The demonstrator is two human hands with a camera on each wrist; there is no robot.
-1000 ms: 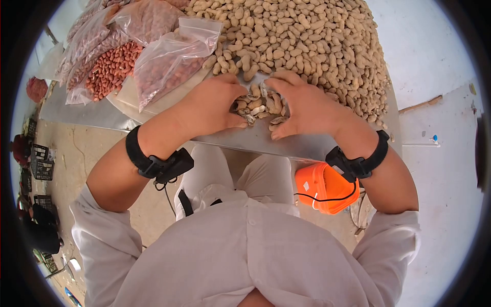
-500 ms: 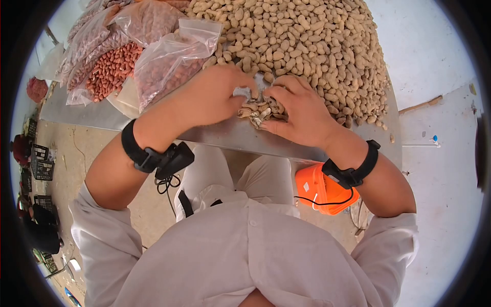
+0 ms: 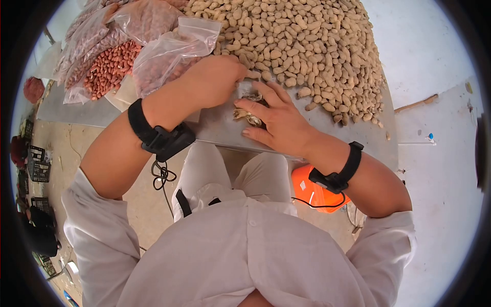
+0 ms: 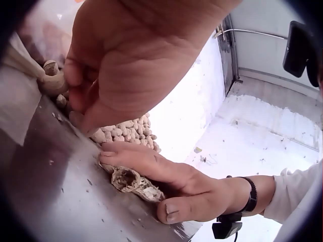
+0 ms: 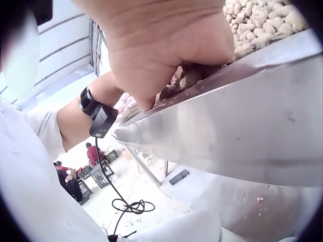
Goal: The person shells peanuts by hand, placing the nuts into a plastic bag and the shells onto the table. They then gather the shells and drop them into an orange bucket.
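In the head view my left hand (image 3: 217, 79) has its fingers curled down at the near left edge of the unshelled peanut pile (image 3: 307, 41). The left wrist view shows this hand (image 4: 136, 60) with fingertips and thumb close together; whether they pinch anything is hidden. Beside it, my right hand (image 3: 281, 120) lies low on the metal table (image 3: 220, 128), fingers extended and thumb apart. Broken peanut shells (image 3: 249, 118) lie between its fingers and thumb, one hollow shell (image 4: 126, 180) showing its opening. The right wrist view shows the right hand (image 5: 171, 45) covering most of the shells.
Clear bags (image 3: 176, 43) and loose red peanut kernels (image 3: 110, 71) lie at the left of the table. An orange bucket (image 3: 312, 192) stands below the front edge, by the right forearm. Black crates (image 3: 38, 166) are on the floor at far left.
My left hand has moved up and left, away from the shells to the pile's edge. My right hand has shifted left over the shells, and a wider strip of table shows beside the pile.
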